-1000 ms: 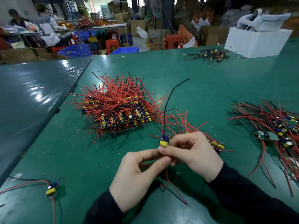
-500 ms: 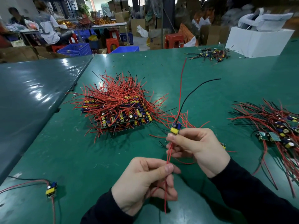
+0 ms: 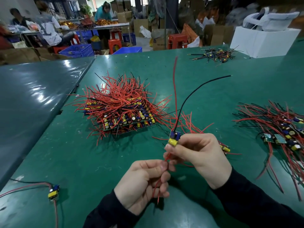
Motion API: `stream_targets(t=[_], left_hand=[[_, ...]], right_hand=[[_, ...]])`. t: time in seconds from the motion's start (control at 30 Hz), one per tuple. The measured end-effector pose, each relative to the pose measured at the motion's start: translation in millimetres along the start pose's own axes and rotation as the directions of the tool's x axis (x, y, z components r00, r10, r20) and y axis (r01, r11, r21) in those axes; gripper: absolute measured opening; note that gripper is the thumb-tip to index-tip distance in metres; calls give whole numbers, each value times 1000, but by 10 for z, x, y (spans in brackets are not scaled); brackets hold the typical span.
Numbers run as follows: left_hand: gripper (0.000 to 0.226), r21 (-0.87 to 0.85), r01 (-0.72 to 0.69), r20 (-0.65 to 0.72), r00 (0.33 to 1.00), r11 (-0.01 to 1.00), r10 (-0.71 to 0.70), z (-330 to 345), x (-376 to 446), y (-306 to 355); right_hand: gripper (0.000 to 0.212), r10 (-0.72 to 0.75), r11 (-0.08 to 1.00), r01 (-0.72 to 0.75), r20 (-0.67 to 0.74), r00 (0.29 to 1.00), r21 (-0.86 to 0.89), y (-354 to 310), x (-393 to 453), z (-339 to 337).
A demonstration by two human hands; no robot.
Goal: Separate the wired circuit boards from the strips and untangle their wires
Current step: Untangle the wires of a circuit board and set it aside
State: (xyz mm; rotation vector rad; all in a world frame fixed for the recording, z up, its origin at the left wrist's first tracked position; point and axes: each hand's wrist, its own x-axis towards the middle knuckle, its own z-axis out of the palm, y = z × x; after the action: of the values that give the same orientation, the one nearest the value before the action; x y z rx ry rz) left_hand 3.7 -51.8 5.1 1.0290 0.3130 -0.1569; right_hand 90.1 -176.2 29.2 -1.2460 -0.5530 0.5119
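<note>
My right hand [image 3: 199, 154] pinches a small circuit board [image 3: 174, 137] with a yellow part and a blue part, held upright above the green table [image 3: 82, 153]. A red wire and a black wire [image 3: 194, 91] rise from the board. Below it my left hand [image 3: 144, 181] is closed around the board's lower red wires [image 3: 157, 190], which hang out under the fist. A big stack of board strips with tangled red wires [image 3: 121, 109] lies behind my hands. Under my right hand lies another strip with red wires [image 3: 224, 148], mostly hidden.
A single separated board [image 3: 53, 191] with its wires lies at the front left. A pile of separated boards [image 3: 283, 132] spreads at the right. A small far pile [image 3: 213, 55] and a white box [image 3: 263, 40] stand at the back. People work at far tables.
My right hand has lifted the board and its upper red and black wires have swung free and spread. My left hand has slid down the lower red wires, away from the board.
</note>
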Motion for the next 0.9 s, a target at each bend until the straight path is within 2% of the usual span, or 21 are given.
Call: stream_targets(t=[0.17, 0.27, 0.33, 0.47, 0.53, 0.67, 0.77, 0.83, 0.9], left_hand=[[14, 112, -35, 107, 994, 993, 23, -23, -18, 29], [17, 270, -48, 151, 989, 962, 7, -19, -45, 11], [16, 269, -47, 127, 992, 962, 13, -28, -42, 0], [19, 218, -69, 98, 994, 973, 48, -27, -19, 19], [16, 224, -93, 120, 990, 970, 67, -18, -24, 20], [18, 193, -119, 110, 989, 974, 99, -42, -18, 18], [19, 183, -129, 136, 985, 975, 105, -65, -19, 30], [20, 188, -137, 160, 981, 973, 107, -66, -23, 34], [21, 203, -180, 157, 976, 962, 150, -57, -14, 36]], right_hand=[[13, 37, 999, -33, -108, 993, 40, -36, 39, -51], [20, 83, 997, -83, -33, 996, -9, -30, 13, -28], [22, 98, 995, -98, -14, 995, -7, -27, 15, -20], [19, 107, 991, -89, -206, 973, 95, -25, 109, -107], [19, 128, 987, -100, -240, 962, 124, -27, 136, -147], [32, 235, 964, -228, -39, 971, 134, -3, 125, -157], [23, 274, 956, -285, 146, 951, 67, 25, 108, -166], [20, 268, 959, -280, 191, 944, 39, 28, 107, -178], [20, 266, 961, -274, 166, 950, 28, 23, 117, -189]])
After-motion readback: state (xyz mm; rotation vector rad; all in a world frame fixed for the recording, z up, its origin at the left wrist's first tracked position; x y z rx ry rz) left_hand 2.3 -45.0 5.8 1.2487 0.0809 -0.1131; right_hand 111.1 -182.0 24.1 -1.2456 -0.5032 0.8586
